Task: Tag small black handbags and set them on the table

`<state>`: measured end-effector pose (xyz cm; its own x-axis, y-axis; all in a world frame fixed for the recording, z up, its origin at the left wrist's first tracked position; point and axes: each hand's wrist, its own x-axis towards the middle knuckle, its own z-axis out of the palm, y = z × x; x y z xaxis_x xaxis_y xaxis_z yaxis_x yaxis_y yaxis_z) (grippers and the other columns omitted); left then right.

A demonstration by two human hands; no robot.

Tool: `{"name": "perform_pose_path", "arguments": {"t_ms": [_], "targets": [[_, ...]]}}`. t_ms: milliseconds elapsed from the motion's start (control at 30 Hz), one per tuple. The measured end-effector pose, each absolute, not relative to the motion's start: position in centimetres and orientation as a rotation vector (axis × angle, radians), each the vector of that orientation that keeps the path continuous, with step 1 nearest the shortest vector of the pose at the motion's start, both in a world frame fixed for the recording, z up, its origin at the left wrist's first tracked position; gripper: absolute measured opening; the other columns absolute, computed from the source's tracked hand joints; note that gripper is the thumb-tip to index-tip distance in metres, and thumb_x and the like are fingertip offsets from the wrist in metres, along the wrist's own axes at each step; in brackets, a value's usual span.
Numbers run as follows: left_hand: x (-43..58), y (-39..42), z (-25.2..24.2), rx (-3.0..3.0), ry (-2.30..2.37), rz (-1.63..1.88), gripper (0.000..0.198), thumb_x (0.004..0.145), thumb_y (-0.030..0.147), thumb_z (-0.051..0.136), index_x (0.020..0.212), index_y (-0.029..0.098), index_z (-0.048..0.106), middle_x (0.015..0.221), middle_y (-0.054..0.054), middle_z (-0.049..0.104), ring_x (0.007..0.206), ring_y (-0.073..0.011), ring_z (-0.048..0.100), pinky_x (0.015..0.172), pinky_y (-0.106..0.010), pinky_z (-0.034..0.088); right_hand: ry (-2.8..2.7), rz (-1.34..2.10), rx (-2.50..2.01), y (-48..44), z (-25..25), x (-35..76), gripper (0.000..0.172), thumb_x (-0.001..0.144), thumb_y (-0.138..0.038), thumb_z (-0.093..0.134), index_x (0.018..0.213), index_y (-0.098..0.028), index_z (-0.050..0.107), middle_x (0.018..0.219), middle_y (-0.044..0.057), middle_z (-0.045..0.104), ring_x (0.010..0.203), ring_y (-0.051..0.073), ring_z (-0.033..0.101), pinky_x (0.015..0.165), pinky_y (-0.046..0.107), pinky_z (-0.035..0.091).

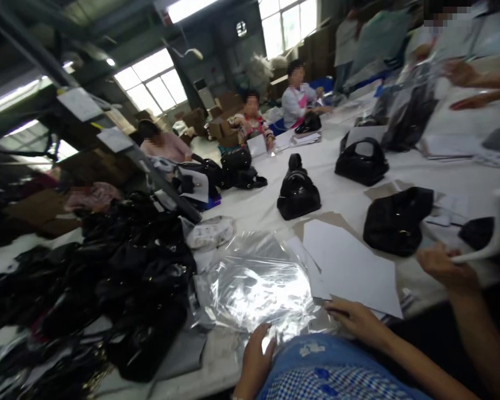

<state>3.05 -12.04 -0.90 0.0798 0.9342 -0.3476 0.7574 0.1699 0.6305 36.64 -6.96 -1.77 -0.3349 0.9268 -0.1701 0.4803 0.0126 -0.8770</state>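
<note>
My left hand (256,355) is at the table's front edge, thumb and fingers apart, by the near side of a stack of clear plastic bags (258,283). My right hand (356,322) lies low over the near corner of the white paper sheets (354,266). Its fingers are close together around a dark sliver too small to name. The plastic bags are shiny and lie flat in front of me. Beyond the sheets, a black handbag (299,191) stands upright on the table.
A large heap of black bags (141,278) covers the left side. More black handbags (395,222) stand to the right. A co-worker's hand (448,272) grips a white curved piece (498,228) close by on my right. Several people sit around the table (250,214). A slanted post (150,172) rises at left.
</note>
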Motion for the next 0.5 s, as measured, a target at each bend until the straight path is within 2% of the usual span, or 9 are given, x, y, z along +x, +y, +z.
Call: {"name": "perform_pose_path", "arguments": {"t_ms": [100, 200, 267, 367, 500], "targets": [[1.7, -12.2, -3.8, 1.592, 1.715, 0.197, 0.061, 0.081, 0.036, 0.053, 0.137, 0.013, 0.048, 0.147, -0.013, 0.042, 0.139, -0.0273, 0.034, 0.116, -0.040, 0.028, -1.788, 1.488, -1.433, -7.8, -3.7, 35.4, 0.043, 0.084, -0.053, 0.050, 0.107, -0.025, 0.073, 0.110, 0.010, 0.071, 0.104, 0.032, 0.064, 0.094, 0.044, 0.049], [2.0, -11.6, -5.6, 1.616, 1.636, 0.107, 0.067, 0.076, 0.025, 0.057, 0.141, 0.015, 0.042, 0.153, -0.009, 0.030, 0.142, -0.0244, 0.028, 0.117, -0.038, 0.026, -1.837, 1.653, -1.334, -8.4, -5.0, 32.2, 0.033, 0.080, -0.053, 0.056, 0.096, -0.034, 0.076, 0.102, 0.006, 0.074, 0.100, 0.034, 0.066, 0.089, 0.045, 0.051], [2.3, -10.9, -6.4, 1.663, 1.582, 0.104, 0.068, 0.075, 0.019, 0.057, 0.141, 0.019, 0.043, 0.155, -0.007, 0.026, 0.142, -0.0233, 0.027, 0.116, -0.038, 0.027, -1.908, 1.652, -1.307, -8.1, -4.6, 29.9, 0.034, 0.081, -0.053, 0.053, 0.095, -0.032, 0.076, 0.097, 0.006, 0.075, 0.095, 0.032, 0.068, 0.086, 0.042, 0.052], [2.4, -9.7, -7.2, 1.671, 1.491, 0.172, 0.059, 0.074, 0.019, 0.058, 0.133, 0.021, 0.053, 0.153, -0.008, 0.032, 0.138, -0.0260, 0.036, 0.113, -0.038, 0.033, -1.963, 1.568, -1.334, -6.4, -2.6, 27.3, 0.042, 0.085, -0.051, 0.047, 0.101, -0.023, 0.075, 0.093, 0.009, 0.074, 0.084, 0.026, 0.069, 0.080, 0.036, 0.053], [0.9, -8.9, -7.3, 1.584, 1.440, 0.492, 0.044, 0.074, 0.024, 0.057, 0.117, 0.025, 0.066, 0.145, -0.007, 0.045, 0.131, -0.0271, 0.046, 0.108, -0.036, 0.041, -1.900, 1.464, -1.376, -2.5, 0.3, 25.9, 0.037, 0.086, -0.048, 0.050, 0.099, -0.023, 0.074, 0.093, 0.008, 0.074, 0.079, 0.023, 0.068, 0.076, 0.034, 0.053]]}}
